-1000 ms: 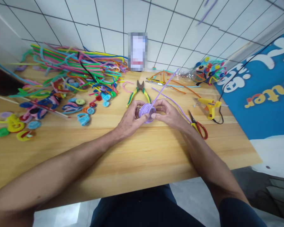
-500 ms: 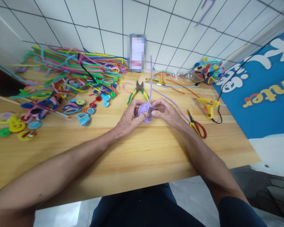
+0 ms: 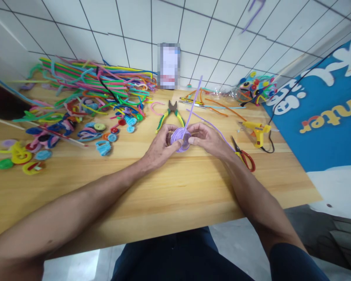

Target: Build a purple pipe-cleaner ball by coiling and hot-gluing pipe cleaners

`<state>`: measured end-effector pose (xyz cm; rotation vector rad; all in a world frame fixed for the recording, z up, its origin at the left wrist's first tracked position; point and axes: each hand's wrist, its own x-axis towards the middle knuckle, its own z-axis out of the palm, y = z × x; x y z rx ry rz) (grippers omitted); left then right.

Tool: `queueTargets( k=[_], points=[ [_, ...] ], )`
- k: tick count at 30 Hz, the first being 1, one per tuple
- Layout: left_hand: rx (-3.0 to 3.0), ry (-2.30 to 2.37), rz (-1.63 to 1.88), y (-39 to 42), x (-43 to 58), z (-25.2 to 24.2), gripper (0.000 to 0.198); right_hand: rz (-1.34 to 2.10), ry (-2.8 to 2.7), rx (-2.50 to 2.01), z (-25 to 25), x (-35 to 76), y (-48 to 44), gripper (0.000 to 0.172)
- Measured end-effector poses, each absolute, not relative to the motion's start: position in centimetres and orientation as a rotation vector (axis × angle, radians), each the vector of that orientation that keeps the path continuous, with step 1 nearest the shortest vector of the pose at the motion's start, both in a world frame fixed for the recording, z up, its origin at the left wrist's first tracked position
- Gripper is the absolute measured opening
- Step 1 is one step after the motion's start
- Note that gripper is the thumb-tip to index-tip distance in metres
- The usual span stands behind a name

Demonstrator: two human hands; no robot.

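Between my hands is a coil of purple pipe cleaner [image 3: 178, 135], wound in several rounds, with one free end sticking up and leaning right. My left hand [image 3: 163, 147] is closed on the coil's left side, its thumb laid across the front. On the other side my right hand [image 3: 206, 137] grips the coil's right edge, thumb at the front and fingers curled behind. Just beyond the coil lie pliers [image 3: 172, 111] with green and yellow handles, jaws pointing away. A loose purple pipe cleaner [image 3: 207, 123] runs behind my right hand toward the scissors [image 3: 244, 156].
Pipe cleaners [image 3: 84, 78] are heaped at the back left, with small coiled pieces [image 3: 103, 147] in front. A phone [image 3: 169, 66] leans on the tiled wall. At right are a yellow glue gun [image 3: 257, 130] with its cord and a bag of colourful bits [image 3: 257, 89].
The free end of the purple pipe cleaner has tilted from nearly upright to leaning right. Both hands stay in almost the same place on the coil.
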<state>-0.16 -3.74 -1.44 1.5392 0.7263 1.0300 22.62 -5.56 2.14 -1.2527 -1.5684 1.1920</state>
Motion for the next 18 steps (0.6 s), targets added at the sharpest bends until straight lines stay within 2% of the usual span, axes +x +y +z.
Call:
queueTargets(
  k=[18],
  points=[
    [1.536,0.706,1.020,-3.60,-0.23,-1.52,0.046,1.135,-1.648,-1.223,1.78,22.74,-5.26,0.052]
  ],
)
